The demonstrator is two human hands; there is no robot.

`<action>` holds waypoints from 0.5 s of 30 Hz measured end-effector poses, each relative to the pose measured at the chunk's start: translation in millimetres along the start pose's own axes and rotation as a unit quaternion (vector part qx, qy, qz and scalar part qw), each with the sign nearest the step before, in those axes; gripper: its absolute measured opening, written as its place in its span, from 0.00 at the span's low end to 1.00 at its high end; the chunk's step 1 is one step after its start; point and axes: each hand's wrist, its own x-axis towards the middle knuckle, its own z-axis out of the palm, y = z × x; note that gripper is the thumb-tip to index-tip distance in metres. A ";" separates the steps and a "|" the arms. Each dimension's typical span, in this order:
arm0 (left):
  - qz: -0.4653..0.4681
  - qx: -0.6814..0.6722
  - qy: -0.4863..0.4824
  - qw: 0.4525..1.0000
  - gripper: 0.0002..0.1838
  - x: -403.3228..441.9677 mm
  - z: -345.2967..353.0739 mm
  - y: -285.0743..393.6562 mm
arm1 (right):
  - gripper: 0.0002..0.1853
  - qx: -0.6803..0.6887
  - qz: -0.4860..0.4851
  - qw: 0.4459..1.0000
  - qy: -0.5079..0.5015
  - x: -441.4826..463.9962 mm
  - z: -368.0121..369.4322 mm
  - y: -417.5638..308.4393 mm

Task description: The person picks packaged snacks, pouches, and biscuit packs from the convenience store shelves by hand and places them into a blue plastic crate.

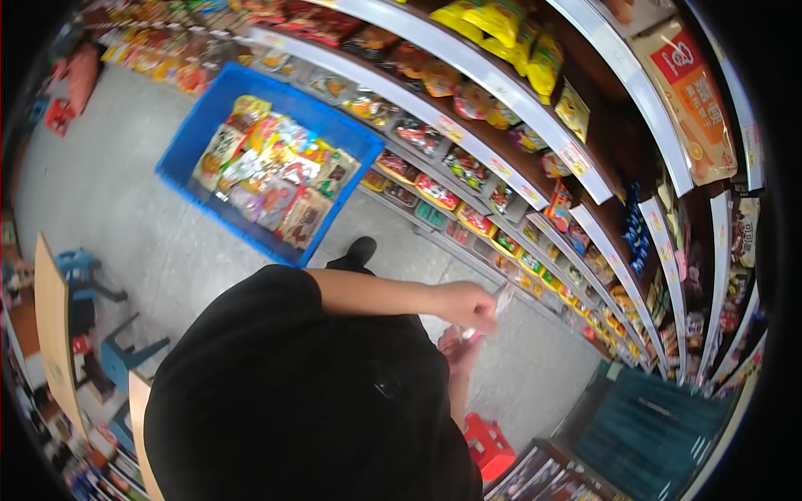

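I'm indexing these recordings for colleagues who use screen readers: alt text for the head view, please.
A person in black in a shop holds a small, blurred see-through item in the left hand, the right hand close by. Nearby, a blue crate holds colourful packets, alongside shelves of packaged goods.

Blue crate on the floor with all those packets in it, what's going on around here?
Someone in black stands beside store shelves with both hands raised close together. The left hand pinches a small, shiny, see-through item, too blurred to identify; the right hand is just beside it. The blue crate sits on the floor along the shelves, with colorful packets inside, and neither hand is at it.
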 end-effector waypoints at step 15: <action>-0.430 0.079 0.179 0.881 0.34 -255.8 39.6 48.4 | 0.12 -0.223 -0.059 0.968 -0.098 -17.5 143.5 153.0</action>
